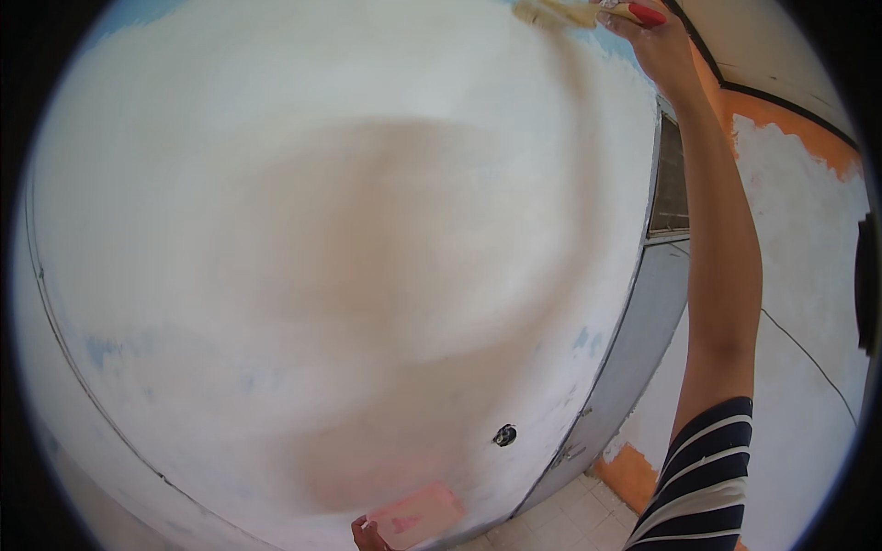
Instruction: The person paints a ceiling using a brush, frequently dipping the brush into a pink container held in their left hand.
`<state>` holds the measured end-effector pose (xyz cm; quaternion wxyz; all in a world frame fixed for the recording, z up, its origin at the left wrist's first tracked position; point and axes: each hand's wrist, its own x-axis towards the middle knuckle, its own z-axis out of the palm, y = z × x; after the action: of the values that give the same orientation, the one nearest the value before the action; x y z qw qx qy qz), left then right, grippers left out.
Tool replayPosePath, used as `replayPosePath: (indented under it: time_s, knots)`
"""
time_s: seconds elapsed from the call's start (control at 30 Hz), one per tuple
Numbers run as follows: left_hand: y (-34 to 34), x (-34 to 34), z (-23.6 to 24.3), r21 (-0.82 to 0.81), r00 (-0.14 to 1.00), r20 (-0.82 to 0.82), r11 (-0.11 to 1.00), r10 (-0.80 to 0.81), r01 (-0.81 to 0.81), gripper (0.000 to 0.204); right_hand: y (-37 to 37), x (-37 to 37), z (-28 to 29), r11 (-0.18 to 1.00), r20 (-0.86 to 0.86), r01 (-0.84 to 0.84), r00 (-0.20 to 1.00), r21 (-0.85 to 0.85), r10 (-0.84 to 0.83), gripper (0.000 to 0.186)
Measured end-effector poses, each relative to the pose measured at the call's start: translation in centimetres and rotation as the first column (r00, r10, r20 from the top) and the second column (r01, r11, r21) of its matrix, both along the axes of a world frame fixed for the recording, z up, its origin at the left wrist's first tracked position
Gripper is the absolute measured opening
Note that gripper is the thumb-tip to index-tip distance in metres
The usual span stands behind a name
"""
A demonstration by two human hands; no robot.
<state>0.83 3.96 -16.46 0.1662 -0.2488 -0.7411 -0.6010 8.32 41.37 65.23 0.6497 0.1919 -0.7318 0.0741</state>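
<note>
- The wall [230, 184] fills most of the view, coated white, with a soft shadow on it and blue showing at the top and in small patches lower down.
- The side wall [799, 239], at the right, is white with ragged orange borders.
- The door [625, 294], grey, stands between the two, partly behind the raised right arm and its striped sleeve [703, 477].
- The floor [560, 514], pale tile, shows at the bottom.
- The tray [418, 516], pink and boxy, is low in front of the wall, tilted, its long side rising to the right.
- The brush [579, 14] is at the top edge, just left of the right hand [660, 50]. Its long axis runs nearly level across the view, bristles left, red handle end right. The bristles meet the white-blue border; whether they press on it I cannot tell.
- The right hand has its fingers closed around the handle and is much the nearer; the left is well below.
- The left hand [370, 535] has its fingers curled at the tray's left edge, seemingly gripping it; its underside is out of view.
- The hole [504, 435], dark and round, sits above and right of the tray.
</note>
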Motion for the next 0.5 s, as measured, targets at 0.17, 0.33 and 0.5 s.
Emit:
replayPosePath:
  time_s: [0.17,0.33,0.5]
  knots:
    - [-0.3,0.0,-1.3,0.306,0.926,0.357,0.952,-0.124,0.01,0.038,1.4,-1.1,-3.0,0.981,-0.127,0.121,0.982,-0.154,-0.141,0.017]
    - [-0.9,2.0,2.8,-0.112,0.959,-0.231,0.975,0.163,-0.193,0.047,1.8,0.9,-11.0,0.987,0.179,0.149,0.971,0.063,-0.158,0.013]
    - [-1.2,2.2,0.7,-0.211,0.976,-0.205,0.971,0.07,-0.114,0.055,1.3,3.5,-15.2,0.996,0.611,-0.029,0.791,0.082,-0.027,0.007]
